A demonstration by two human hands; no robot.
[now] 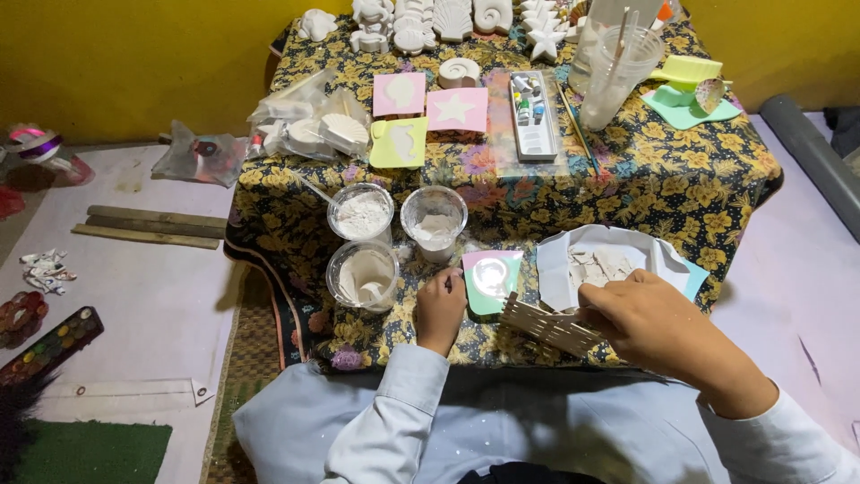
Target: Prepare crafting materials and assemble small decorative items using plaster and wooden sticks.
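**Hands at the mould, stick raft in the right**

Right hand (654,327) grips a small raft of flat wooden sticks (548,324), joined side by side, fingers closed over its right end while the free end reaches left toward the mould. Left hand (441,305) is curled loosely, its fingertips pinching what looks like a thin stick or tool, though that is too small to tell for sure; it rests just left of a green and pink silicone mould (491,280), touching or nearly touching its edge.

The mould lies at the near edge of the counter (717,197), which is covered in a yellow floral cloth, with a pale round cavity that seems filled with white plaster. It is likely soft and floppy, so I judge it best held flat by two opposite edges, since bending it could spill or crack the fill. The stick raft looks light and stiff but thinly joined; taking it across several sticks, as the right hand does, seems safer than holding one stick alone.

Just right of the mould sits a white paper tray (609,260) with broken plaster bits. Left of it stand three clear plastic cups (363,215) of white powder and paste. Farther off lie pink and green moulds (457,109), a paint palette (533,116), a tall cup holding brushes (614,76) and white plaster figures (452,18) along the far edge.
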